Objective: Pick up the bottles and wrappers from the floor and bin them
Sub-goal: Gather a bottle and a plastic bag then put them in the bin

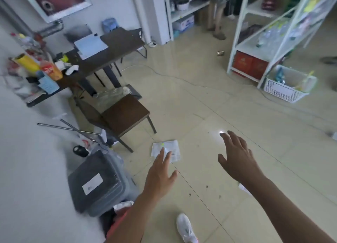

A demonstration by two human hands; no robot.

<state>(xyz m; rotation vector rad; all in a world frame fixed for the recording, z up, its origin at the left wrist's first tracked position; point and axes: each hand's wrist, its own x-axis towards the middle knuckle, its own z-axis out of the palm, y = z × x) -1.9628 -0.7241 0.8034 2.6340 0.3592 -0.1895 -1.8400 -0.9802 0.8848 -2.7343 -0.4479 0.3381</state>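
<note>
Hovering over the floor in the head view, we held both hands spread, empty and well apart. The left hand had its fingertips over the wrapper; the right hand hung above bare tile. Lying flat on glossy tile, the wrapper could skid from our fingertips rather than lift. It looked nearly square and faced up, so we judged no clear long axis.

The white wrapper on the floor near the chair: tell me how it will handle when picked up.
The wrapper lies flat and thin with creases, so it is probably floppy and very light. The glossy floor gives no edge to get under, so it may slide before lifting. Pinching a corner likely works best.
</note>
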